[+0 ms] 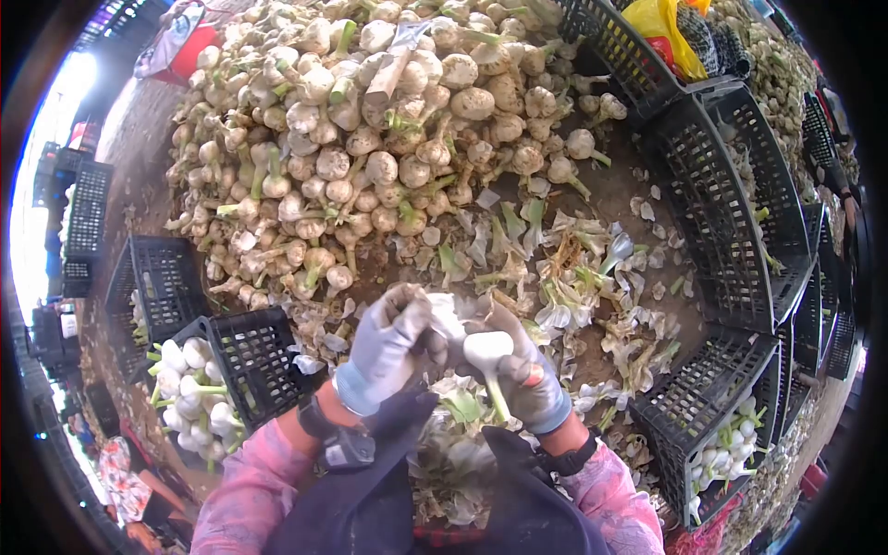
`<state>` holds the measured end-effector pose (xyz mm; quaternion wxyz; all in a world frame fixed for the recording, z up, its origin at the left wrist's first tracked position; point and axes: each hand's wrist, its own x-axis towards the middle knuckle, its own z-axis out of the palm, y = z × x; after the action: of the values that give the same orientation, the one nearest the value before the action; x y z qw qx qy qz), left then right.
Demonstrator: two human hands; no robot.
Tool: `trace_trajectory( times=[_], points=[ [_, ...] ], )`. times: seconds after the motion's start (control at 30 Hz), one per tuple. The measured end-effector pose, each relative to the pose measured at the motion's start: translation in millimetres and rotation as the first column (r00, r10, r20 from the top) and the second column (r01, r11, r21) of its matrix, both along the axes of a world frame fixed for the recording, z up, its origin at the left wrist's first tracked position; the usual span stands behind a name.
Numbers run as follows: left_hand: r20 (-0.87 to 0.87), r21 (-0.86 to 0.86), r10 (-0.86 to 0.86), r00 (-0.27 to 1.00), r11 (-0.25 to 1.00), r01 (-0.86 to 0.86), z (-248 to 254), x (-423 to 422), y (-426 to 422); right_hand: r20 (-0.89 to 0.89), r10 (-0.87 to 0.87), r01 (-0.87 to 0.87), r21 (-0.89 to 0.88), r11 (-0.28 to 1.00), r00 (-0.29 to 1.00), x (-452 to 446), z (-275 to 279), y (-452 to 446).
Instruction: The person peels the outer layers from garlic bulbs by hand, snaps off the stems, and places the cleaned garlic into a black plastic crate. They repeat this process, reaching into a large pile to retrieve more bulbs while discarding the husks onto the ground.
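A white, cleaned garlic bulb point(488, 348) with its green stem pointing down rests in my gloved right hand point(523, 375), whose fingers curl around it. Close beside it, my gloved left hand point(388, 344) is closed in a pinch. A pale strip of garlic skin point(447, 316) shows at its fingertips, slightly blurred. Both hands are held over my lap, where loose peelings point(453, 462) lie between the dark apron's sides. In front of them rises a big heap of unpeeled garlic point(370, 176) with soil on the bulbs.
A wooden-handled tool point(388, 74) lies on the heap. Crates with white garlic stand at left point(254, 365) and right point(694, 407). More black crates point(712, 203) line the right side. Peelings point(573, 287) litter the ground ahead. A person in a floral top point(125, 476) is at far left.
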<state>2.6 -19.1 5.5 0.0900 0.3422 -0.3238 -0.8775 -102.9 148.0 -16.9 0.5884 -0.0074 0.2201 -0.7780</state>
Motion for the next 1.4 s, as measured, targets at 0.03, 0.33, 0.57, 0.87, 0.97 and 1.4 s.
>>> trace_trajectory(
  times=[0.03, 0.33, 0.57, 0.87, 0.97, 1.4],
  points=[
    [0.015, 0.010, 0.037, 0.999, 0.999, -0.037, 0.9, -0.1, -3.2, 0.108, -0.045, 0.045, -0.002, 0.999, 0.993, 1.6, -1.0, 1.6],
    [0.641, -0.767, 0.081, 0.763, 0.107, 0.633, -88.4, 72.4, -89.9, 0.312, -0.466, 0.444, 0.142, 0.885, 0.828, -28.7, -19.4, 71.2],
    [0.863, -0.425, 0.287, 0.417, -0.036, 0.904, -128.8, 87.0, -118.7, 0.217, -0.742, 0.763, -0.327, 0.558, 0.635, -85.7, 22.7, 270.4],
    [0.380, -0.863, 0.244, 0.892, 0.440, 0.247, -119.8, 54.5, -91.2, -0.363, 0.203, -0.065, 0.359, 0.931, 0.909, -2.4, -20.7, 58.6],
    [0.053, -0.683, 0.041, 0.998, 0.730, 0.007, -53.5, 13.0, -33.6, 0.101, 0.304, -0.320, 0.292, 0.901, 0.947, 14.7, -17.8, 6.4],
    [0.161, -0.869, -0.378, 0.912, 0.384, 0.312, -6.2, -0.4, 8.4, -0.156, -0.133, 0.189, 0.429, 0.884, 0.979, 16.3, -15.8, -7.6]
  ],
)
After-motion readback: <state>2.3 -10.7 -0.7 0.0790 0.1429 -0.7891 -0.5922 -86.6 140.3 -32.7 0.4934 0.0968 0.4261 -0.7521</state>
